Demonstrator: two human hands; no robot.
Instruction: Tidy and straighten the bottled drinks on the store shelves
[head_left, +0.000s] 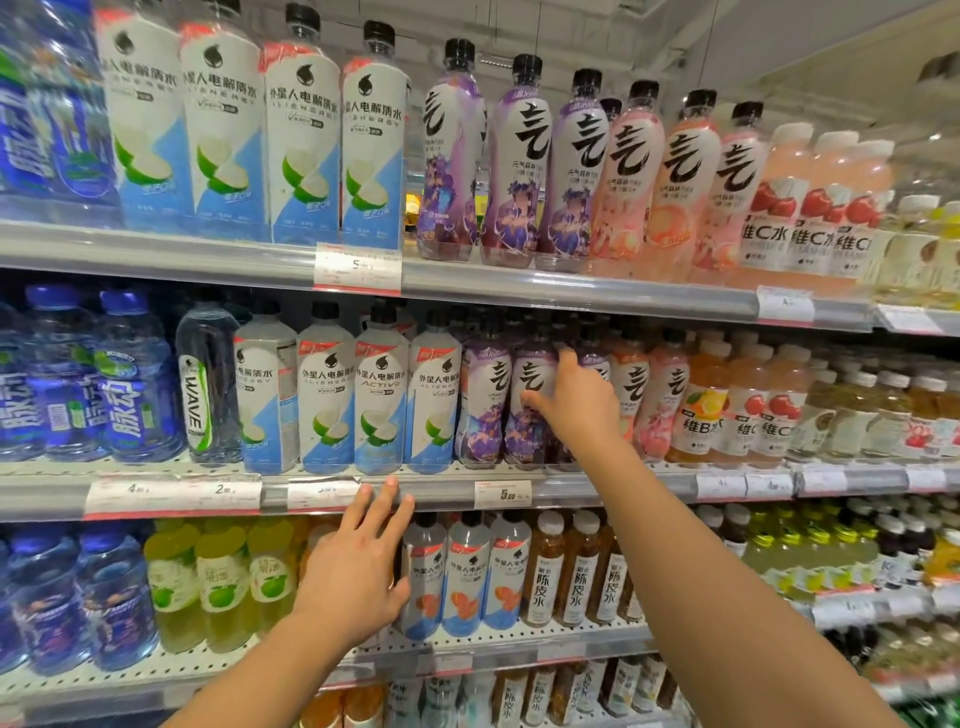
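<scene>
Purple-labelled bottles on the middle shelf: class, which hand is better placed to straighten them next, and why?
Probably the right hand: it already reaches the purple-labelled bottles. The left hand is lower, fingers spread by the middle shelf edge.

Head view, facing close drink shelves, angled slightly down

Both arms outstretched; left hand fingers straight, spread; right hand fingers extended forward
</scene>
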